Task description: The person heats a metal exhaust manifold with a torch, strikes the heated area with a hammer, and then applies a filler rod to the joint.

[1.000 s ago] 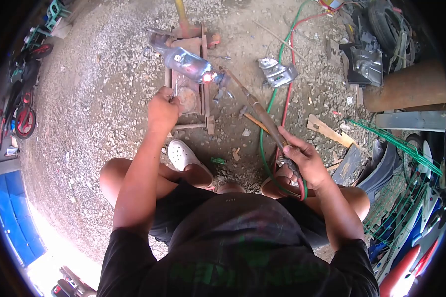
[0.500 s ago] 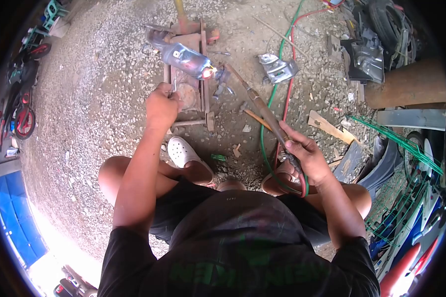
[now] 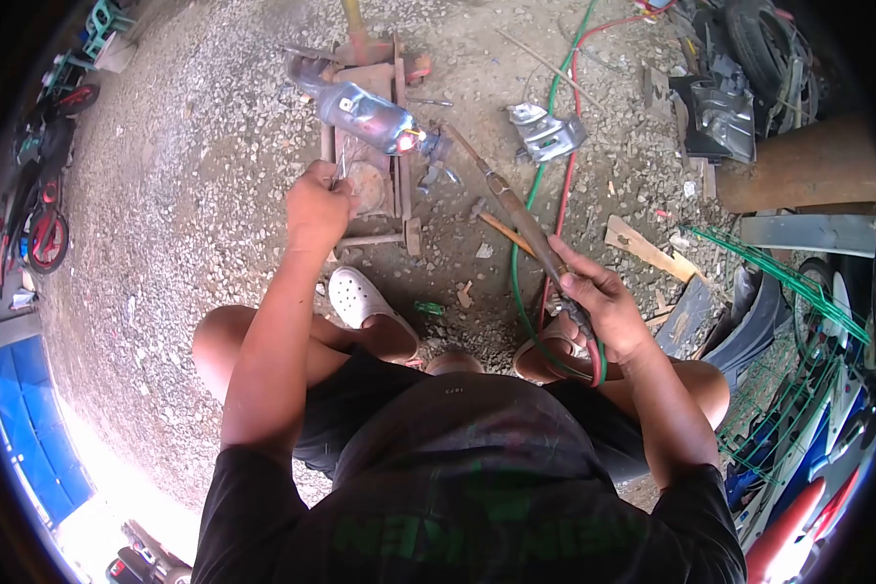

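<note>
My right hand (image 3: 603, 295) is closed round the handle of a gas torch (image 3: 524, 222). The torch slants up and left, its tip close to the right end of a metal exhaust canister (image 3: 365, 115). That end glows bright orange and white. Closed in a pinch, my left hand (image 3: 319, 206) holds a thin wire rod (image 3: 344, 167) just below the canister; most of the rod is hard to see. Underneath, a rusty floor jack (image 3: 399, 185) bears the canister.
A green hose (image 3: 518, 292) and a red hose (image 3: 565, 165) run from the torch across the gravel. A bent metal shield (image 3: 547, 134) and a hammer (image 3: 506, 234) lie right of the jack. Scrap parts, a rusty cylinder (image 3: 803, 165) and a green wire rack (image 3: 784, 389) line the right side.
The glow at the canister's right end has become smaller and shifted slightly left. Both hands stay almost in place, with the torch tip in nearly the same spot.
</note>
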Action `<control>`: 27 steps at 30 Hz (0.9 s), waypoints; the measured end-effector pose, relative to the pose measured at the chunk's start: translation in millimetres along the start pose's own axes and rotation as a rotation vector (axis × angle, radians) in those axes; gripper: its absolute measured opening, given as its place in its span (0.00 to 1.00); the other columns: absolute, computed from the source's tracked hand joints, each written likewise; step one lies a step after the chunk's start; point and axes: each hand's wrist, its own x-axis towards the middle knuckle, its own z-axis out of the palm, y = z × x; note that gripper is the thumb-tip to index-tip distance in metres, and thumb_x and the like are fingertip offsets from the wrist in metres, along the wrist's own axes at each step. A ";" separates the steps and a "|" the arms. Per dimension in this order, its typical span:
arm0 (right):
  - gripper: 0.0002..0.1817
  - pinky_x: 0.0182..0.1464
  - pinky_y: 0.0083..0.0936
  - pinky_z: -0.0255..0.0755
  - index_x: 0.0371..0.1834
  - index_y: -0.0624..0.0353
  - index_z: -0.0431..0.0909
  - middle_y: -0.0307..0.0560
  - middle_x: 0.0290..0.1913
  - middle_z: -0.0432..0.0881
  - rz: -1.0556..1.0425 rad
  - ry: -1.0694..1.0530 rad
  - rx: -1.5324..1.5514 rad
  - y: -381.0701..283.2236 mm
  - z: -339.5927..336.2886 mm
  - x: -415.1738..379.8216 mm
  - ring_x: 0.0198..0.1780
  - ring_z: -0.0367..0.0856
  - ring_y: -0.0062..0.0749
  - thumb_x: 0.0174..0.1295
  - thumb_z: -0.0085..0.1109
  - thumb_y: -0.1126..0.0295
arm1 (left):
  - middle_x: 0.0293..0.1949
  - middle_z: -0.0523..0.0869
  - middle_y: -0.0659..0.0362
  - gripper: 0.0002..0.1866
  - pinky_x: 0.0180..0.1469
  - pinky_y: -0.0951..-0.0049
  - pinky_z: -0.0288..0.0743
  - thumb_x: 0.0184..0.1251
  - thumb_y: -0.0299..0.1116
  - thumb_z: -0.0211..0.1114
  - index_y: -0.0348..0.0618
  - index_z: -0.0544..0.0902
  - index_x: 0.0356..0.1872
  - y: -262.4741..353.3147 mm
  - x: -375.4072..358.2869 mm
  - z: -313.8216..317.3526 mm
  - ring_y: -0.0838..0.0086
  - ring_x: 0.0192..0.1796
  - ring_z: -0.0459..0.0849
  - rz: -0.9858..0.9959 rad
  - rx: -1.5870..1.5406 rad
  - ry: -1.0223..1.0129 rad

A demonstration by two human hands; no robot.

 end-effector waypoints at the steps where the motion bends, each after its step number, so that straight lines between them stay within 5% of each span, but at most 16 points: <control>1: 0.31 0.22 0.20 0.70 0.89 0.52 0.70 0.35 0.32 0.82 0.008 -0.016 0.014 -0.8 0.0 -1.0 0.20 0.76 0.18 0.85 0.60 0.69 | 0.33 0.95 0.48 0.13 0.34 0.66 0.86 0.78 0.25 0.72 0.30 0.86 0.56 -0.4 -0.3 0.1 0.67 0.31 0.96 0.002 -0.003 0.002; 27: 0.31 0.21 0.20 0.69 0.90 0.52 0.69 0.33 0.29 0.79 0.020 0.003 0.000 -2.2 3.3 -2.4 0.19 0.74 0.17 0.85 0.59 0.71 | 0.36 0.95 0.45 0.16 0.35 0.65 0.86 0.77 0.26 0.73 0.29 0.85 0.59 -2.7 2.8 0.5 0.65 0.31 0.96 0.001 0.000 -0.012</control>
